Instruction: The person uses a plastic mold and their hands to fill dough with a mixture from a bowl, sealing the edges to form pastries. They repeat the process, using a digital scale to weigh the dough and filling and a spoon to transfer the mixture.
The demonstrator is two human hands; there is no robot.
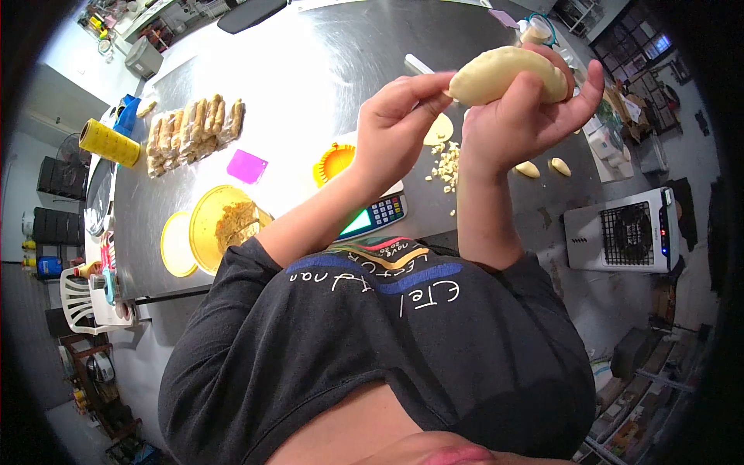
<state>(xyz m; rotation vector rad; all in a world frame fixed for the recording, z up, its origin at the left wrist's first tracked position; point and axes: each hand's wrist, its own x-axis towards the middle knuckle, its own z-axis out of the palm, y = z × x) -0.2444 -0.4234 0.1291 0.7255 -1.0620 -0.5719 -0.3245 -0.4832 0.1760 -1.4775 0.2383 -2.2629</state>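
Observation:
A pale, plump half-moon of dough (496, 76) is raised over the metal table. My right hand (515, 124) holds it, with the thumb across its near side and one outer finger stretched away. At the dough's left tip my left hand (397, 120) pinches the edge between thumb and forefinger. Under the hands lie a flat dough piece (439, 130) and chopped pale bits (446, 167). An orange ring-shaped mould (335, 164) sits by the digital scale (380, 213). Two small dough pieces (527, 169) (561, 166) rest on the right.
Wrapped stacks of filled rolls (190, 133) stand at left, near a yellow film roll (109, 142). A purple scraper (247, 166) lies beyond the yellow tub (203, 229) of crumbly filling and its lid (177, 246). A white-handled tool (418, 63) lies behind my hands.

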